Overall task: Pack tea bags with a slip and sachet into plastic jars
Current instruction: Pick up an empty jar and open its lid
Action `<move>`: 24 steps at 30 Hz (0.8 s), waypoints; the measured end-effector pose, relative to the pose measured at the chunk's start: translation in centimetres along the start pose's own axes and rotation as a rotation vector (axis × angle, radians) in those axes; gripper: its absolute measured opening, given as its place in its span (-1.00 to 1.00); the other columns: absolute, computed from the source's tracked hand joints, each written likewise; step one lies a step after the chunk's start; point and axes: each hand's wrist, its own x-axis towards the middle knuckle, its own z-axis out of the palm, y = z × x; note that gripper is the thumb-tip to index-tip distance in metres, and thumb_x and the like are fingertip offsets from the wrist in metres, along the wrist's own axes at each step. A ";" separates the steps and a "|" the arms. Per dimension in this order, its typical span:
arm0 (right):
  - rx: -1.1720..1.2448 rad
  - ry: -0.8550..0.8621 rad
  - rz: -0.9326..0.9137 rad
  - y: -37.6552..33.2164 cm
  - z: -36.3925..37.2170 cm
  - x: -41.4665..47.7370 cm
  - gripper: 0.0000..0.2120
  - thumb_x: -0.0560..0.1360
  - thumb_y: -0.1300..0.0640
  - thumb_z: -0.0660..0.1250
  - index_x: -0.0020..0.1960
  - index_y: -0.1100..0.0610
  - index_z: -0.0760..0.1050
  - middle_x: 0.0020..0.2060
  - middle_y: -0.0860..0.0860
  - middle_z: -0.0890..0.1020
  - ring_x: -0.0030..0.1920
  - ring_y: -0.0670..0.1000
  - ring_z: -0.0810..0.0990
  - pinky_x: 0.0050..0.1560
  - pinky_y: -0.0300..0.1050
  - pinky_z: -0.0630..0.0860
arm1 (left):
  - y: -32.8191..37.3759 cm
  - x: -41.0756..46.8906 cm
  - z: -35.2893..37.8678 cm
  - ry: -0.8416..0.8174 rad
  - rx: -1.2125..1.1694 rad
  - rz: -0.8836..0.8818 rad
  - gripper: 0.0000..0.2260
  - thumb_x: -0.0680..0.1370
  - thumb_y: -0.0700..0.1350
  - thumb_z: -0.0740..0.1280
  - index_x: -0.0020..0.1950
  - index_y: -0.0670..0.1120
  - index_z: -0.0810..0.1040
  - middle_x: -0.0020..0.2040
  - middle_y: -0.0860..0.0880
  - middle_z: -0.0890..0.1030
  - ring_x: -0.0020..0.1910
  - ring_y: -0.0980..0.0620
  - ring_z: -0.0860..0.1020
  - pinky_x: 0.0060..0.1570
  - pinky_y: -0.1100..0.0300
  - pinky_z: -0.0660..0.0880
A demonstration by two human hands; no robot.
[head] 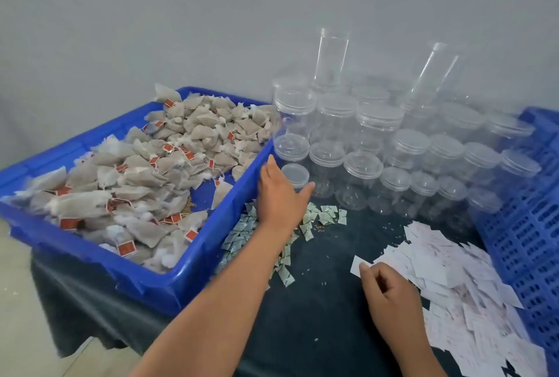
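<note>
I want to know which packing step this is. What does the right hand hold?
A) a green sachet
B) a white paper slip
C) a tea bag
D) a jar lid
B: the right hand pinches a white paper slip at the edge of the slip pile, while the left hand reaches to a small jar.

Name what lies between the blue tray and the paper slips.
Scattered sachets on the dark cloth, with the left hand over them, in the head view.
</note>
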 end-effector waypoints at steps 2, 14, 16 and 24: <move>0.011 0.010 0.006 -0.5 -0.2 0.0 -0.63 0.66 0.02 0.40 -0.29 -0.04 0.40 -0.49 -0.13 0.38 -0.40 -0.08 0.34 -0.28 0.00 0.33 | -0.2 0.4 -0.3 -0.014 0.015 0.001 -0.02 0.52 0.23 0.50 0.68 -0.17 0.02 0.52 -0.14 0.45 0.44 -0.16 0.49 0.18 -0.06 0.56; 0.246 -0.040 -0.158 -1.4 -0.8 -1.7 -0.07 0.28 -0.20 0.69 0.53 -0.30 0.30 0.45 -0.36 0.47 0.33 -0.25 0.55 0.21 -0.32 0.52 | 2.1 -11.3 -4.7 -0.443 0.108 0.547 -0.37 0.44 0.45 0.33 0.43 0.23 0.32 0.24 0.24 0.41 0.15 0.17 0.50 0.13 0.19 0.49; 0.300 -0.050 -0.202 -1.5 -1.0 -1.8 -0.22 0.29 -0.12 0.66 0.43 -0.32 0.43 0.31 -0.25 0.63 0.22 -0.18 0.66 0.06 -0.32 0.60 | 2.3 -12.6 -4.7 -0.501 0.089 0.617 -0.35 0.51 0.39 0.30 0.55 0.25 0.21 0.27 0.19 0.40 0.18 0.14 0.50 0.15 0.18 0.49; 0.309 -0.122 -0.364 -1.6 -1.0 -2.2 -0.38 0.34 0.02 0.53 0.32 -0.31 0.44 0.16 -0.12 0.63 0.06 0.01 0.68 -0.03 -0.09 0.64 | 3.1 -12.0 -4.6 -0.357 0.090 1.051 -0.52 0.43 0.15 0.50 0.21 -0.12 0.55 0.11 0.01 0.53 0.02 0.02 0.53 0.03 0.13 0.52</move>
